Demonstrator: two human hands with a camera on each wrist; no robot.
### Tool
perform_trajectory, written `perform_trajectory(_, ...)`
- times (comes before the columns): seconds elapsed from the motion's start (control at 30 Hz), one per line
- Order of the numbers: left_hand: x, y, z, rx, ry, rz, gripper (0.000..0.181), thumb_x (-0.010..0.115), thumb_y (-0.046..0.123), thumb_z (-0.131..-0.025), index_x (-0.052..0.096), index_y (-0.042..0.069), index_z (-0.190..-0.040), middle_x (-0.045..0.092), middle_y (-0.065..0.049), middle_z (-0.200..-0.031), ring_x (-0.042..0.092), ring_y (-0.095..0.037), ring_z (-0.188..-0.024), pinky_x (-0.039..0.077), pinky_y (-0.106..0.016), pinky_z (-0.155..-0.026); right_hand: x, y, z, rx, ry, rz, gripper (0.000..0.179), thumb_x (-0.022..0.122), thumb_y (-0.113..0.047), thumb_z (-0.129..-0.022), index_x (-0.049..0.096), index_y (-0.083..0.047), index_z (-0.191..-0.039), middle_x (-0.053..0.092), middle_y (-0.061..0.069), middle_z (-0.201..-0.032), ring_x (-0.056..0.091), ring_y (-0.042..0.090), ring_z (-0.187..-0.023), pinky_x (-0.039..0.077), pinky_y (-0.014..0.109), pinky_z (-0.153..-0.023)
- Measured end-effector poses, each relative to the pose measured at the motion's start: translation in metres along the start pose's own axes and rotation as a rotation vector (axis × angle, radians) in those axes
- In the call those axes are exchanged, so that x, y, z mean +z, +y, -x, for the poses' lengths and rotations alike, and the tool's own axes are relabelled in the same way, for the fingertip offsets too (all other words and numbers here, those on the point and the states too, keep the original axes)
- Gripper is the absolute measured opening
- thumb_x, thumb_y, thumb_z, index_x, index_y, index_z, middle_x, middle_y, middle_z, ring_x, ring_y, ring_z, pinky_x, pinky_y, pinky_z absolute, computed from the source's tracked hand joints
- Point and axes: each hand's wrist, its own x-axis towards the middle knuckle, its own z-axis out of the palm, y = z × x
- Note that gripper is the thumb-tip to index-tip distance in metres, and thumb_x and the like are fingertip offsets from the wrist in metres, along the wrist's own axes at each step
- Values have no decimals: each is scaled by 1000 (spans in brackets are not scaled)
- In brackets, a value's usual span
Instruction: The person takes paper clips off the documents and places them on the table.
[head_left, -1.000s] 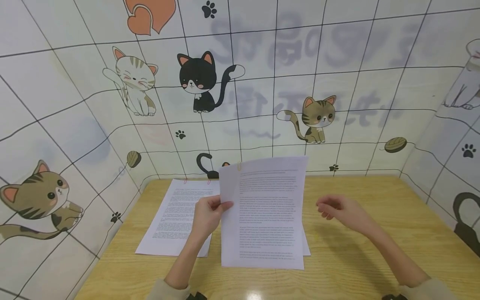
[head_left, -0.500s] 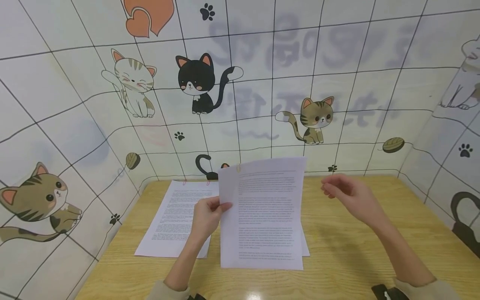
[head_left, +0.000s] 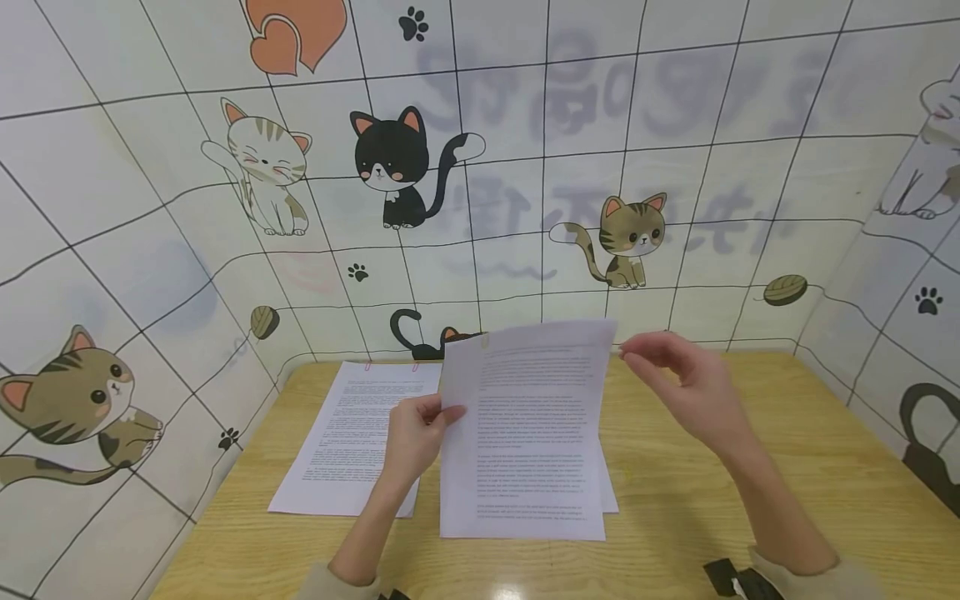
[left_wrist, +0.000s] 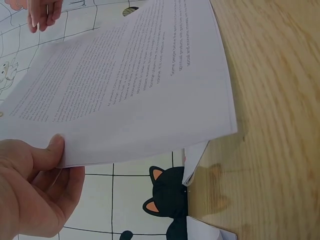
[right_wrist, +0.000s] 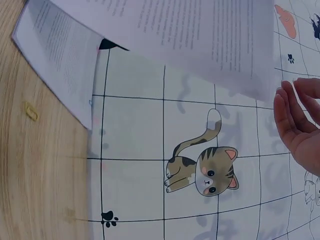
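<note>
My left hand (head_left: 415, 437) grips a printed sheaf of paper (head_left: 525, 442) by its left edge, thumb in front, and the sheaf stands up from the table. A yellowish paper clip (head_left: 484, 339) sits on its top edge toward the left. My right hand (head_left: 693, 392) is raised by the sheaf's upper right corner, its fingers bent and thumb and fingertips close together. In the right wrist view the fingertips (right_wrist: 283, 95) lie just off the paper's corner. Whether something small is pinched there cannot be made out. The left hand's farther fingers are partly hidden behind the paper.
A printed stack (head_left: 360, 433) with two pink clips lies on the table (head_left: 675, 533) at left. Another stack (right_wrist: 60, 60) lies behind the held sheaf, mostly hidden in the head view. A yellow paper clip (right_wrist: 31, 111) lies on the wood. A cat-patterned wall (head_left: 517, 275) rises behind.
My right hand has risen from low over the table and then moved left to the sheaf's upper right corner. The sheaf's top has tilted slightly; the left hand keeps its grip.
</note>
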Motion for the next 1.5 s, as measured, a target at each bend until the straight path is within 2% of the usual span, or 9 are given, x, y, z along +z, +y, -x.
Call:
perform_trajectory(0.23, 1, 0, 1, 36, 3, -39, 10, 76, 2, -88, 78, -2, -97, 76, -12, -87, 73, -19, -72, 56, -26, -61, 19, -17, -3, -114, 32, -40, 23, 71, 5, -90, 72, -7, -110, 73, 2, -100, 65, 3, -92, 46, 14, -86)
perform_trajectory(0.5, 3, 0, 1, 74, 7, -94, 9, 76, 2, -88, 79, -1, -96, 76, -11, -84, 71, -14, -66, 53, -24, -56, 39, -26, -8, -270, 90, -86, 32, 73, 15, -82, 73, -5, -106, 72, 5, -98, 63, 8, -92, 47, 16, -84)
perform_trajectory(0.67, 4, 3, 2, 105, 8, -136, 7, 76, 2, -88, 79, 0, -94, 75, -10, -82, 68, -14, -63, 52, -23, -54, 49, -28, -10, -336, 101, -94, 32, 74, 16, -80, 74, -3, -105, 72, 7, -98, 63, 12, -91, 48, 17, -84)
perform_trajectory(1.03, 6, 5, 5, 234, 19, -247, 8, 76, 1, -87, 79, 2, -94, 76, -10, -86, 67, -13, -63, 49, -21, -54, 64, -35, -13, -349, 122, -114, 29, 77, 14, -79, 75, -4, -102, 73, 7, -100, 65, 17, -97, 48, 20, -90)
perform_trajectory(1.3, 9, 5, 7, 252, 33, -301, 8, 77, 0, -86, 80, 3, -93, 77, -9, -87, 65, -13, -63, 45, -20, -52, 75, -33, -14, -367, 128, -104, 29, 80, 11, -78, 76, -7, -100, 72, 4, -99, 63, 19, -100, 46, 20, -91)
perform_trajectory(1.5, 9, 6, 8, 272, 40, -313, 7, 78, 0, -85, 80, 5, -90, 77, -7, -85, 56, -7, -59, 40, -20, -49, 78, -29, -13, -382, 117, -88, 26, 81, 9, -77, 77, -9, -95, 73, 1, -95, 64, 20, -97, 45, 21, -90)
